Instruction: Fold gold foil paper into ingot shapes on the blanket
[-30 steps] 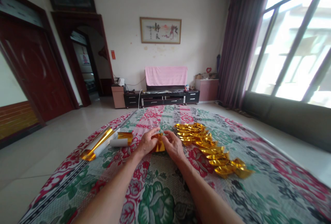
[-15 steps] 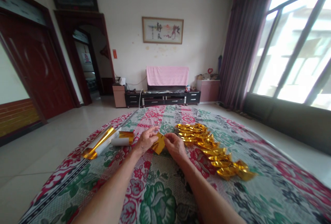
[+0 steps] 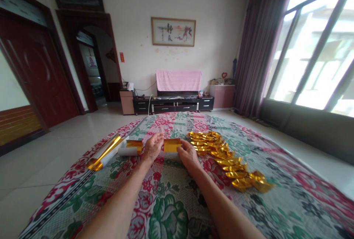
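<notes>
Between my two hands is a small rectangle of gold foil paper (image 3: 172,146), held level above the cloth. My left hand (image 3: 153,147) pinches its left edge, and my right hand (image 3: 188,154) grips the right edge with thumb and fingers. Just right of my right hand lies a row of folded gold foil ingots (image 3: 235,161), running toward the near right. Left of my left hand rest curled sheets of gold foil paper with white backs, one short roll (image 3: 129,151) and one longer roll (image 3: 106,152).
A flowered cloth (image 3: 171,213) in red, green and grey covers the round surface under my arms. Beyond it stands a low black cabinet (image 3: 177,107) with a pink cloth (image 3: 178,80) draped over something. A curtain (image 3: 253,47) and window are to the right.
The foil paper has turned from a tilted, corner-down position to a level rectangle stretched between my hands. My left hand has shifted slightly left. The ingots and rolls stay put.
</notes>
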`<state>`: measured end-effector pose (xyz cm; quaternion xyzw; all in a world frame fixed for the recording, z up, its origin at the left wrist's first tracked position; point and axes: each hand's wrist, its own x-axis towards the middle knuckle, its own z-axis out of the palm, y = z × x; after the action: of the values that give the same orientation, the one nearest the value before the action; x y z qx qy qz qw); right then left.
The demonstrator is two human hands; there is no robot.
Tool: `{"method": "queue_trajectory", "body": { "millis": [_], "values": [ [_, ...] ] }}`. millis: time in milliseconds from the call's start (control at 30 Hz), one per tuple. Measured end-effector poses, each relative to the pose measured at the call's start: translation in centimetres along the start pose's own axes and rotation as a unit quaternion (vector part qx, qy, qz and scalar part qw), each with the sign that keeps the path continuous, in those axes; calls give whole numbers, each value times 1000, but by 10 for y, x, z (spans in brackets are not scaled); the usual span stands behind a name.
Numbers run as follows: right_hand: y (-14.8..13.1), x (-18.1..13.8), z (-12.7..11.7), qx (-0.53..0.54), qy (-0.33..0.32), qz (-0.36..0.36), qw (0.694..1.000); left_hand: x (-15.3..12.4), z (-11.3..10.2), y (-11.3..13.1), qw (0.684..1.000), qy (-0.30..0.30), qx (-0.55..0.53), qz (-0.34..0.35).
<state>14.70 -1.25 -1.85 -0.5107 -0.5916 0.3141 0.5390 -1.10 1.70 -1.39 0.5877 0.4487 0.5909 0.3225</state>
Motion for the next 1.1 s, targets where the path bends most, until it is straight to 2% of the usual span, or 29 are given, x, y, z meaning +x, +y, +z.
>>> {"method": "queue_trajectory", "body": {
  "millis": [167, 300, 433, 667, 900, 1100],
  "values": [
    [-13, -3, -4, 95, 21, 65, 993, -5, -2, 0, 998, 17, 59, 28],
    [-17, -3, -5, 138, 31, 80, 987, -13, 1, 15, 997, -64, 40, 15],
    [-16, -2, -4, 153, 39, 94, 983, -16, 3, 21, 992, -109, 65, 19],
    [-17, -4, -3, 138, 18, 69, 988, -14, 5, 17, 988, -127, 69, 58],
    [-9, -4, 1, 128, 8, 62, 990, -14, 0, 15, 990, -142, 1, -13],
    [-12, -9, 0, 241, 9, 57, 969, -13, -2, 11, 989, -85, -80, -90]
  ]
}}
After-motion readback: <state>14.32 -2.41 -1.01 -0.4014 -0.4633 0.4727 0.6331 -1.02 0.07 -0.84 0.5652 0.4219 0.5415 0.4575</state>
